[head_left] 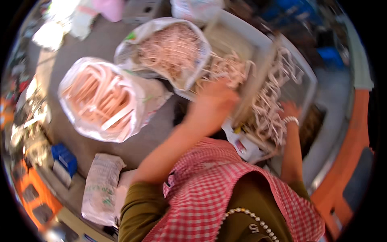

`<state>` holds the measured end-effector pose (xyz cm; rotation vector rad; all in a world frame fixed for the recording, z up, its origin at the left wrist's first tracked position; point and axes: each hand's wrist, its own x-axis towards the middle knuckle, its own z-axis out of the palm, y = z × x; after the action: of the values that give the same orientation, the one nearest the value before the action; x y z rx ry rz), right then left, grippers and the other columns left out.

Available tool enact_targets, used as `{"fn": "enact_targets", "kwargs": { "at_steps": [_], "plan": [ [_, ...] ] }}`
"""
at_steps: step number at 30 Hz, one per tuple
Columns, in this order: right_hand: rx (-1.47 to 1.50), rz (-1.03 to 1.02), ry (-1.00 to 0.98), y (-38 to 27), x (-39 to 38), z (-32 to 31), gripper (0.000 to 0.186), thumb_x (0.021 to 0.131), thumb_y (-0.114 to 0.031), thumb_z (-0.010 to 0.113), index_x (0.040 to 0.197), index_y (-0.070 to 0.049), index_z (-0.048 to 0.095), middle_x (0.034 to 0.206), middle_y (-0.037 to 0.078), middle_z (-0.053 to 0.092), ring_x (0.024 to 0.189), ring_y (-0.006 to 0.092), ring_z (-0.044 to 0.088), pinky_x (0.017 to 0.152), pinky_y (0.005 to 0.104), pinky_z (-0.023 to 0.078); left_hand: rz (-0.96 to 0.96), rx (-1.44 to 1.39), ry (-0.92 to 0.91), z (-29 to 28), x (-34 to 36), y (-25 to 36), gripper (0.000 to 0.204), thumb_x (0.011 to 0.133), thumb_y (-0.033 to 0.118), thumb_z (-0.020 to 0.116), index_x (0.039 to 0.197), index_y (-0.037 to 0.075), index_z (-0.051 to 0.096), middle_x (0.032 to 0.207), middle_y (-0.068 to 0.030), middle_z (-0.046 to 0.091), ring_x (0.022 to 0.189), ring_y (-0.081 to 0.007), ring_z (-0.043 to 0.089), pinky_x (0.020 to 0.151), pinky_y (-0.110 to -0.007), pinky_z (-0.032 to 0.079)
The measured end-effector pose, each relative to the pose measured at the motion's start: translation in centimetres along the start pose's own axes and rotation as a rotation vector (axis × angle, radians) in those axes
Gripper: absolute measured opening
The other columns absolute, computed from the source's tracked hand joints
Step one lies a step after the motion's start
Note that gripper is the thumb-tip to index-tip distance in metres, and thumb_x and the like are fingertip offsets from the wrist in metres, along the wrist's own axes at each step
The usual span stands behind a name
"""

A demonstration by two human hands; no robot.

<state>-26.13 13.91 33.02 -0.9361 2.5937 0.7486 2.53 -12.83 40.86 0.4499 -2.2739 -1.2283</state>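
My left hand reaches over the near edge of a grey tray's left section, against a heap of thin pale-pink strips. Its fingers look bent, but blur and the hand itself hide what is in them. My right hand, with a beaded bracelet at the wrist, is at the right side of a pile of whitish-pink strips in the tray's right section. Motion smears its fingers, so its grip is unclear. A raised divider stands between the two hands.
An open white sack of thin pink strips stands left of the tray. Nearer left is another sack with broad pink strips. A closed whitish sack lies at the lower left, near a blue box. Orange frames edge both sides.
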Motion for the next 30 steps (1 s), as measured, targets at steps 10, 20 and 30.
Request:
{"fn": "enact_targets", "kwargs": {
  "at_steps": [10, 20, 30],
  "plan": [
    [1.009, -0.006, -0.341, -5.0, -3.1, 3.1, 0.047, 0.089, -0.036, 0.064, 0.121, -0.002, 0.06, 0.106, 0.007, 0.067, 0.096, 0.017, 0.063, 0.087, 0.0324, 0.049, -0.429, 0.701, 0.201, -26.8, -7.4, -3.0, 0.024, 0.088, 0.013, 0.062, 0.111, 0.005, 0.061, 0.123, -0.0156, 0.058, 0.111, -0.031, 0.056, 0.099, -0.049, 0.038],
    [0.93, 0.078, -0.288, -8.9, -6.3, 2.3, 0.035, 0.085, -0.027, 0.067, 0.107, -0.001, 0.065, 0.091, 0.005, 0.069, 0.084, 0.0137, 0.064, 0.08, 0.0291, 0.051, -0.784, 0.865, 0.175, -32.6, -10.5, -6.7, 0.027, 0.085, 0.024, 0.066, 0.103, 0.004, 0.065, 0.107, -0.0151, 0.062, 0.105, -0.034, 0.057, 0.089, -0.045, 0.043],
    [0.925, -0.043, -0.305, -10.2, -4.5, 3.4, 0.039, 0.086, -0.029, 0.068, 0.111, 0.001, 0.064, 0.094, 0.01, 0.07, 0.085, 0.0169, 0.065, 0.079, 0.03, 0.051, -0.577, 1.315, 0.407, -36.2, -10.0, -13.3, 0.019, 0.085, 0.021, 0.061, 0.097, 0.007, 0.066, 0.103, -0.0086, 0.063, 0.097, -0.0279, 0.058, 0.083, -0.043, 0.044]
  ]
}}
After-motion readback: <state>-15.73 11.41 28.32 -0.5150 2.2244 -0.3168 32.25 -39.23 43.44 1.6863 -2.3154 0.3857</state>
